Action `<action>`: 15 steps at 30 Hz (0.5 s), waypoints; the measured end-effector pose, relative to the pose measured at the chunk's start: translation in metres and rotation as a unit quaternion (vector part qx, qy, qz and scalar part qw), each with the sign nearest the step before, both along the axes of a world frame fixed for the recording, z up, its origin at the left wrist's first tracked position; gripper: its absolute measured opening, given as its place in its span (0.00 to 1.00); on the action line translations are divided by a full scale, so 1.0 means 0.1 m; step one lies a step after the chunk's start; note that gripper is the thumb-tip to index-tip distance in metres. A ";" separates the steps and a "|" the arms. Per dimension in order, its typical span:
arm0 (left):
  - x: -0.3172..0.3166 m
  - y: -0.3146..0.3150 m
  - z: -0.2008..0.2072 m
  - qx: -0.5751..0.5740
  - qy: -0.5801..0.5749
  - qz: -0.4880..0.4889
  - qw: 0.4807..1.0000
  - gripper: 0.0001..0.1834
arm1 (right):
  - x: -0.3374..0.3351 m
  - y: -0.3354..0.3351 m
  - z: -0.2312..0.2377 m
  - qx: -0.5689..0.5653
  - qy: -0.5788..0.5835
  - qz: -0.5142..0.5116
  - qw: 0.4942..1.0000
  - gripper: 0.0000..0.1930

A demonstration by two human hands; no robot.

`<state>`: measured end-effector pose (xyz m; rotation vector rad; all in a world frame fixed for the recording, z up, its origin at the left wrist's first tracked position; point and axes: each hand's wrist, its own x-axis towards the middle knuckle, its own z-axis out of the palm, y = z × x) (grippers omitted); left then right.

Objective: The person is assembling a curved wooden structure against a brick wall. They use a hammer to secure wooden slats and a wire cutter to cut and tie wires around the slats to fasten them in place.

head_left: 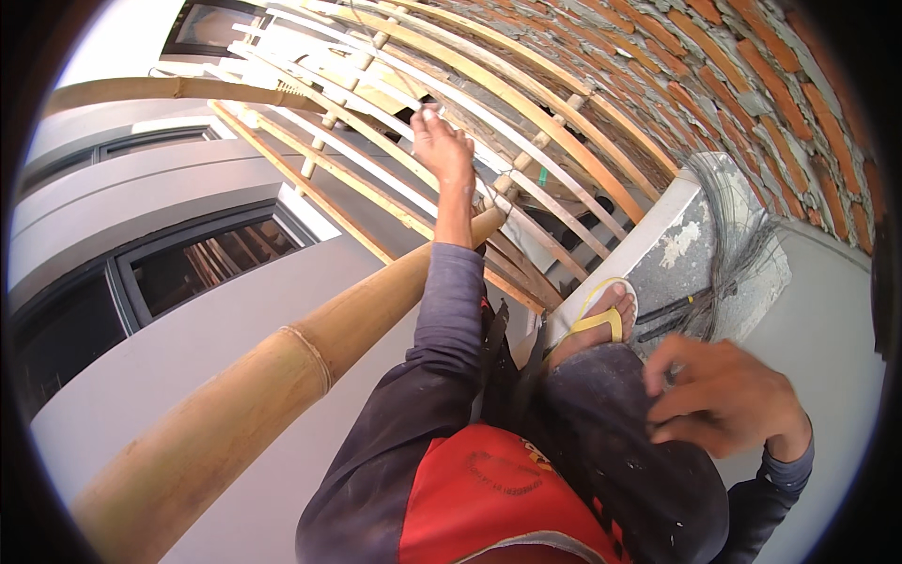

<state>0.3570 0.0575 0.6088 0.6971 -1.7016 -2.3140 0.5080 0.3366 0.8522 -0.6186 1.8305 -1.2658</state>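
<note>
**Wire Just Ahead of the Right Hand, Slats at the Left**

Watching over this worker's shoulder, I start with the right hand (pixel 728 395), low beside the bent knee, its fingers curled and a little gap showing behind the index finger. The left hand (pixel 443 150) is stretched far forward, its fingers bunched upward. I can't say whether either is closed on anything: the right one is blurred, and the left one's fingertips merge with the pale timber behind them.

Just past the right fingers, straight ahead of the person, lies the wire bundle (pixel 728 244), loose and grey, on the concrete ledge (pixel 678 240). Its long axis runs away from the person, alongside the brick wall (pixel 742 61), with strands fanning out to the right. The right hand is clearly the nearer; the left is well apart from it, across to the left and farther forward.

Between the two hands a foot in a yellow-strapped sandal (pixel 613 324) stands on the ledge. Around the left hand spread the long slats (pixel 512 97), slanting from far left to near right. The thick bamboo pole (pixel 282 376) crosses that slant, passing beneath the left forearm.
</note>
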 end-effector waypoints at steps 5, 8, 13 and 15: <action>0.09 0.28 -0.03 0.110 -0.031 -0.099 0.988 0.09 | -0.29 0.66 0.08 0.263 0.361 -0.385 0.808 0.06; 0.14 0.26 0.03 0.163 -0.030 -0.085 0.983 0.09 | -0.47 0.80 -0.43 0.416 0.532 -0.289 0.679 0.09; -0.09 -0.03 0.02 0.165 0.028 0.033 0.985 0.09 | 0.03 0.47 -0.80 0.495 0.087 0.039 0.864 0.10; -0.13 -0.04 0.07 0.113 0.010 0.009 0.994 0.08 | 0.10 0.14 -0.51 0.190 -0.011 0.113 0.975 0.06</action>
